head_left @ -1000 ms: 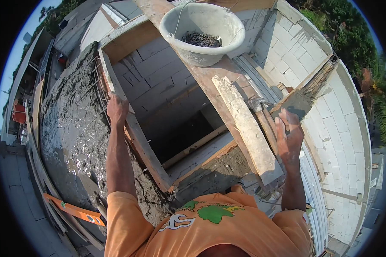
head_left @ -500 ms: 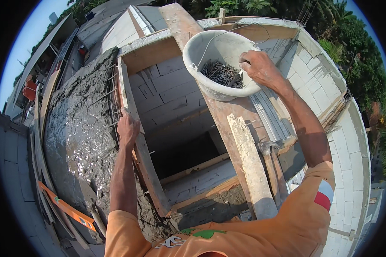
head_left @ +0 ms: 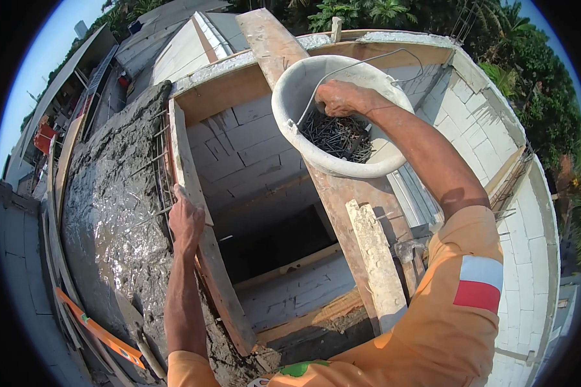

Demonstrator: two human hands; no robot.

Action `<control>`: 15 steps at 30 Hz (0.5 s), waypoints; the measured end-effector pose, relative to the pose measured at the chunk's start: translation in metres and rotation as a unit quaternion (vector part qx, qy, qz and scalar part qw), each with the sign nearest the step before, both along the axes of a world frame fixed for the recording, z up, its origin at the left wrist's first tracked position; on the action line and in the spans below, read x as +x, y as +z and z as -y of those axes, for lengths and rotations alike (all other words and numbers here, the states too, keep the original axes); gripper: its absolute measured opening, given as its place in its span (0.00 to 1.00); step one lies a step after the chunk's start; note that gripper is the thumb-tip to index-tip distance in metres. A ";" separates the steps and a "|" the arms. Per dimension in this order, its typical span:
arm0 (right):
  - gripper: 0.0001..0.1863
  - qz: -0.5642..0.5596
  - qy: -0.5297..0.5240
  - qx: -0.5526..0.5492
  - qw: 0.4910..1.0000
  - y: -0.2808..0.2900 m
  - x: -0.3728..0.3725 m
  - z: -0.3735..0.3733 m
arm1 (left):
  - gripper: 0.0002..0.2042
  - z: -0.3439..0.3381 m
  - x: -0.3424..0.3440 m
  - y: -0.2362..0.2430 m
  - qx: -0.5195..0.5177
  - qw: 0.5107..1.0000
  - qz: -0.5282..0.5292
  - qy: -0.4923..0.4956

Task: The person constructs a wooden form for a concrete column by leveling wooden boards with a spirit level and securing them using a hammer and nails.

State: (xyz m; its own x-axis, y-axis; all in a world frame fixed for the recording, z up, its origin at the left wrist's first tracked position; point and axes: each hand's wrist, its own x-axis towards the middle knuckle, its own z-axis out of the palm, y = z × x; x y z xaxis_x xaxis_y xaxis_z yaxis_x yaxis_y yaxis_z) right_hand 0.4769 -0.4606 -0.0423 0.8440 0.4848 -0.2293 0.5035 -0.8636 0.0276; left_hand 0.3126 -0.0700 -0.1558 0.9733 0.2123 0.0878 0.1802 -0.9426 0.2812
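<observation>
Now | right hand (head_left: 339,98) in bucket (head_left: 290,106), fingers curled over nails (head_left: 342,137), pinch unclear | left hand (head_left: 186,220) pressed flat on board (head_left: 203,213) left of bucket | pick few nails, keep braced

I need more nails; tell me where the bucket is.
Head view, upper centre-right: the grey bucket sits on a wooden plank across the opening, right hand inside it.

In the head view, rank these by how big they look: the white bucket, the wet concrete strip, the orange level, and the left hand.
1. wet concrete strip
2. white bucket
3. orange level: long but thin, and partly cut off near the rim, so this rank is unsure
4. left hand
</observation>
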 end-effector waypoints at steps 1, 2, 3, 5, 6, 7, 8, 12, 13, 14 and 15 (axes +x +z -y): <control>0.13 0.001 -0.004 0.001 1.000 0.002 -0.004 -0.002 | 0.38 -0.003 -0.001 -0.001 -0.003 1.000 -0.008 0.010; 0.13 -0.014 0.005 -0.003 1.000 0.003 -0.008 -0.003 | 0.38 -0.009 0.000 -0.006 -0.008 1.000 -0.001 0.001; 0.13 -0.032 0.014 -0.006 0.999 0.003 -0.013 -0.002 | 0.38 -0.008 -0.001 -0.007 -0.006 1.000 -0.001 -0.001; 0.12 -0.030 0.017 -0.014 0.999 0.004 -0.019 0.003 | 0.39 -0.007 -0.001 -0.006 0.002 1.000 0.008 0.001; 0.11 -0.034 0.016 -0.010 0.999 0.007 -0.022 0.004 | 0.39 -0.008 -0.001 -0.008 0.006 1.000 0.012 -0.001; 0.10 -0.039 0.016 -0.005 0.999 0.010 -0.025 0.006 | 0.39 -0.007 0.000 -0.008 0.008 1.000 0.010 0.000; 0.10 -0.040 0.017 -0.003 0.999 0.013 -0.030 0.007 | 0.39 -0.006 0.000 -0.007 0.008 1.000 0.013 -0.001; 0.08 -0.123 -0.001 -0.023 0.992 0.012 -0.042 0.012 | 0.39 -0.009 0.000 -0.012 -0.012 0.999 0.033 -0.027; 0.07 -0.104 0.025 -0.026 0.994 0.006 -0.041 0.014 | 0.39 -0.009 0.000 -0.012 -0.012 0.999 0.032 -0.026; 0.07 -0.077 0.028 -0.011 0.997 0.000 -0.041 0.014 | 0.39 -0.009 -0.002 -0.012 -0.012 0.999 0.038 -0.031; 0.07 -0.077 0.031 -0.010 0.997 0.000 -0.040 0.012 | 0.39 -0.011 -0.003 -0.011 -0.012 0.998 0.044 -0.034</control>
